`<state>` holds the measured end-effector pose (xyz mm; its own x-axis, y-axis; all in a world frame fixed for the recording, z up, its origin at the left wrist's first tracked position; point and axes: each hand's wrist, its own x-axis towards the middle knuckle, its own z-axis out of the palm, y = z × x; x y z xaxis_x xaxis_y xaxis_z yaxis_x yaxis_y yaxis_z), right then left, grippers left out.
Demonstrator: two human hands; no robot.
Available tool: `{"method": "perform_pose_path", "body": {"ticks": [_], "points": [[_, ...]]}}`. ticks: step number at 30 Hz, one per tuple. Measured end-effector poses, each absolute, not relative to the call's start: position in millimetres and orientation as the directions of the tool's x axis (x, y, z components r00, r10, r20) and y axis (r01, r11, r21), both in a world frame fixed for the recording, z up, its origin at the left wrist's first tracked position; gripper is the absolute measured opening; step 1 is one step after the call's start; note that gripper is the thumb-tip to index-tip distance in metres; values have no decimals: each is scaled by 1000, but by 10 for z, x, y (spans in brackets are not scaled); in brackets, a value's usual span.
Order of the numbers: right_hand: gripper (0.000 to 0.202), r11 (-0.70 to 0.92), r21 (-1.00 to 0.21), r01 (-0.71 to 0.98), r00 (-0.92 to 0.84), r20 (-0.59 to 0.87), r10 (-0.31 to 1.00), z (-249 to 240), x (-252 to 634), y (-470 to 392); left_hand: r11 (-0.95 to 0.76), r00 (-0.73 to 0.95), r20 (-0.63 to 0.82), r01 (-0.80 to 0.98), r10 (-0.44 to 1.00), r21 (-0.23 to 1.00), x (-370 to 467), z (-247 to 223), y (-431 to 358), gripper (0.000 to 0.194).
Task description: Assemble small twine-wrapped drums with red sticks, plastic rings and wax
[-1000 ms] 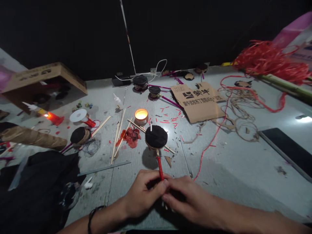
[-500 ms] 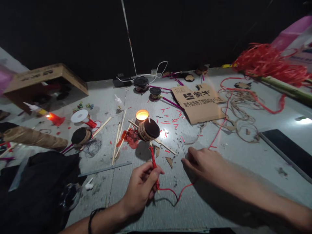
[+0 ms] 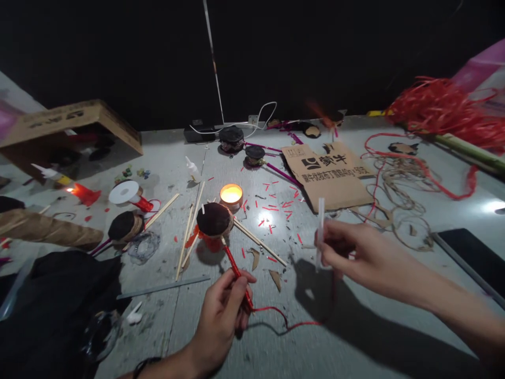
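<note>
My left hand (image 3: 223, 313) is closed round the handle of a small rattle drum (image 3: 215, 220), which tilts up and away from me. The drum has a black face and a twine-wrapped side, and red cord (image 3: 233, 261) is wound along its handle. The cord's loose end trails across the table to the right, toward my other hand. My right hand (image 3: 361, 252) is raised above the tabletop, pinching a thin translucent white stick (image 3: 320, 229) upright; its exact kind is unclear. A lit candle (image 3: 231, 196) burns just behind the drum head.
Wooden sticks (image 3: 260, 242) and red scraps lie around the candle. Other small drums (image 3: 231, 138) rest behind, beside a cardboard sheet (image 3: 337, 179). A phone (image 3: 473, 258) lies at right, near tangled twine (image 3: 406, 173). At left are a thread spool (image 3: 124, 193) and black cloth (image 3: 59, 316).
My right hand has risen from the table with the translucent stick in its fingers. The drum head has tilted to the left in my left hand.
</note>
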<state>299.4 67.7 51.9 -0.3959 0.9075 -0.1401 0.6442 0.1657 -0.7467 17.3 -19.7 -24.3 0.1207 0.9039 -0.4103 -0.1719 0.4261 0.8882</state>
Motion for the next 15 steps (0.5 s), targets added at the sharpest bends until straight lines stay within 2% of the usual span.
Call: {"method": "perform_pose_path", "body": {"ticks": [7, 11, 15], "points": [[10, 231, -886, 402, -358, 80, 930, 870, 2714, 981, 403, 125, -387, -141, 913, 904, 159, -261, -216, 68], [16, 419, -827, 374, -375, 279, 884, 1047, 2574, 1060, 362, 136, -351, -72, 926, 929, 136, -309, -228, 66], [5, 447, -826, 342, -384, 312, 869, 1140, 2515, 1114, 325, 163, -319, -9, 934, 946, 116, -361, -225, 65]]}}
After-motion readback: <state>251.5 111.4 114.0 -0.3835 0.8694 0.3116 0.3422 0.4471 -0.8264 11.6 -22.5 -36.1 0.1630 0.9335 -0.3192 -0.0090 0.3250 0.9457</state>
